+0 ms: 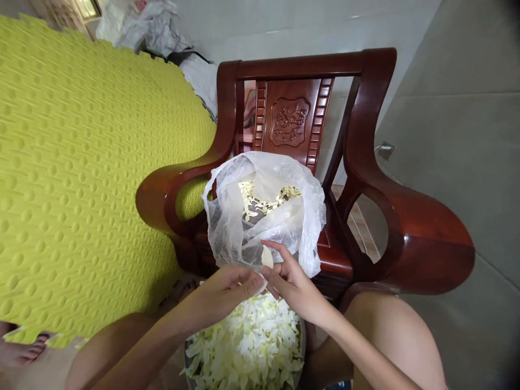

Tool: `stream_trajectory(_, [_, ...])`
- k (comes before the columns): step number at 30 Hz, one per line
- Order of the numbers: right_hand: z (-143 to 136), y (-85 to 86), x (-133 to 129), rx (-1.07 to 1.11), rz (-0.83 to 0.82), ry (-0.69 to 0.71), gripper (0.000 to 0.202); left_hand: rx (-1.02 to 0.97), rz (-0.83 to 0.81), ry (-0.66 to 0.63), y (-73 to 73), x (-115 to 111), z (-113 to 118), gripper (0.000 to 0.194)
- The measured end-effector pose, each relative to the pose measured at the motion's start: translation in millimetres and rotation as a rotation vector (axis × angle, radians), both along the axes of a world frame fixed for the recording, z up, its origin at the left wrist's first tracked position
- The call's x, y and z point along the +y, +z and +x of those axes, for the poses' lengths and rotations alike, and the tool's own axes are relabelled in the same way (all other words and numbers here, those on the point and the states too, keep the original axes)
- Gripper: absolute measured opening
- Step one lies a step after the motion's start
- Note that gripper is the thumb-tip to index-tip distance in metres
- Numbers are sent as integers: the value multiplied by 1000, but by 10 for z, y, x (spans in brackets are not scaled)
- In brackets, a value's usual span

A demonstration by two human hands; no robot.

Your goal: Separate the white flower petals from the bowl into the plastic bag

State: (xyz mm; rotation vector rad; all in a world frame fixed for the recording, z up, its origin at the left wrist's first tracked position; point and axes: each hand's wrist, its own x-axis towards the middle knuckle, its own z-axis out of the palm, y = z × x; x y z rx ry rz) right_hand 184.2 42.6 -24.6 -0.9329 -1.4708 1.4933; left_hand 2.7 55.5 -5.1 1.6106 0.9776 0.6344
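My left hand (235, 290) and my right hand (286, 276) meet above a round container (303, 346) heaped with white flowers (252, 344). A pale petal-like piece (267, 257) stands up between the fingers of my right hand. Another pale bit shows where both sets of fingertips come together, and my left hand's fingers are pinched on it. Just beyond the hands, an open translucent plastic bag (227, 238) sits on the chair seat, with loose cream-coloured petals (247, 206) inside.
A dark red wooden chair (306, 66) with broad curved arms surrounds the bag. To the left stands a yellow textured foam mat (81, 162). White sacks (154, 27) lie behind it. A tiled wall (459, 135) is on the right, and a bare foot (24, 349) shows at lower left.
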Motion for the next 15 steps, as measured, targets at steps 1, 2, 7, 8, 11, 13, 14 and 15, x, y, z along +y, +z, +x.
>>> stream_trajectory(1, [14, 0, 2, 19, 9, 1, 53, -25, -78, -59, 13, -14, 33, 39])
stream_trajectory(2, [36, 3, 2, 19, 18, 3, 53, -39, -135, -80, 23, -25, 64, 37])
stream_trajectory(7, [198, 15, -39, -308, 231, -172, 41, -15, -156, 132, 4, -34, 111, 30])
stream_trajectory(8, [227, 17, -54, -385, 331, -235, 38, 9, -121, 173, -5, -28, 99, 29])
stream_trajectory(11, [287, 34, -91, -496, 677, -300, 29, 40, -55, 217, -19, -8, 57, 29])
stream_trajectory(13, [299, 56, -103, -527, 848, -225, 28, 13, -47, 204, -21, -2, 42, 28])
stream_trajectory(14, [298, 68, -107, -551, 897, -177, 29, -4, -46, 200, -21, -4, 40, 27])
stream_trajectory(15, [296, 80, -108, -581, 922, -137, 30, -22, -48, 201, -21, -7, 42, 26])
